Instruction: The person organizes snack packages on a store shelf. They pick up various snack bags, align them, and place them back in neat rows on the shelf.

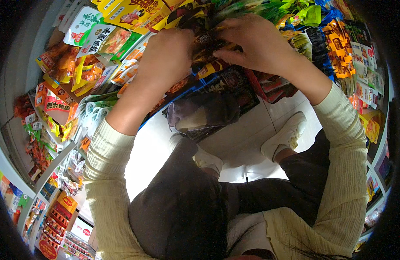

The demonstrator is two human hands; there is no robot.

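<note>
Both my hands are among dark snack packets on a display at the top of the view. My left hand is at their left side, knuckles up, its fingertips hidden. From the right my right hand reaches over the same packets, fingers bent and the thumb apart below them. Whether either hand grips a packet cannot be made out. Just under the hands lies a yellow and red packet. Green packets, blurred, lie beyond my right hand.
Yellow snack boxes and a white-and-green pouch stand at upper left. Orange packets line the right. Below the display, a dark cloth-like bundle sits above the tiled floor, near my white shoes. A pale shelf edge curves at left.
</note>
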